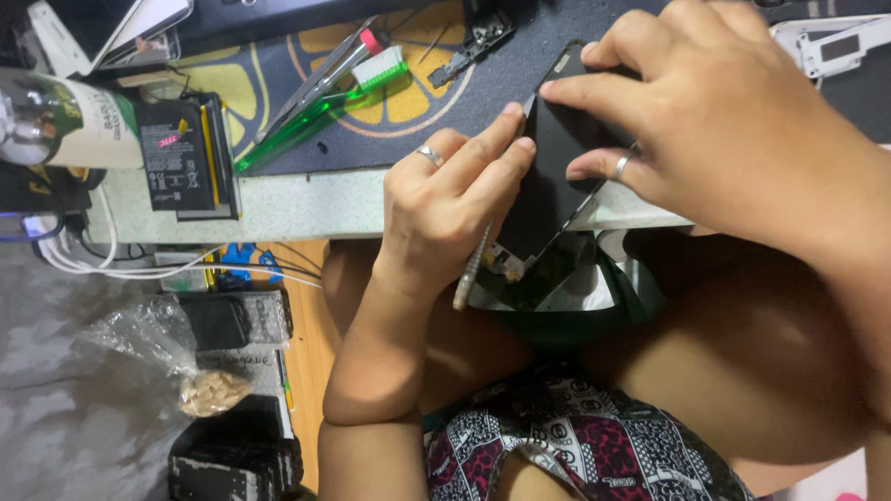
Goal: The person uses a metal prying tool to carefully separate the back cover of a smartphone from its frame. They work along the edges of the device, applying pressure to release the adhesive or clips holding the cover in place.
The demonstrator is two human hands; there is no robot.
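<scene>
At the near edge of the worktop [306, 209] we see a dark, flat phone panel [557, 176] lying slantwise, its lower end overhanging the edge above the person's lap. Our left hand [445, 204] is curled closed around a slim grey tool [471, 269], whose lower end pokes out below the fist — the thumb and forefinger tips press against the panel's left edge. Our right hand [733, 130] lies over the panel from the right, fingers spread and bent, pinning it down by its top and right side; it holds the panel in place rather than gripping anything else. Each hand wears a ring. Just beyond, on a dark mat with a yellow citrus pattern [408, 93], lie a green-handled brush [320, 107] and metal tweezers [320, 79] side by side, with a small black part [473, 42] near them. Farther left on the worktop rests a black battery [176, 158], beside a bottle [65, 116] — white cables [111, 264] trail below it. Down on the floor sits a clear plastic bag [176, 357].
</scene>
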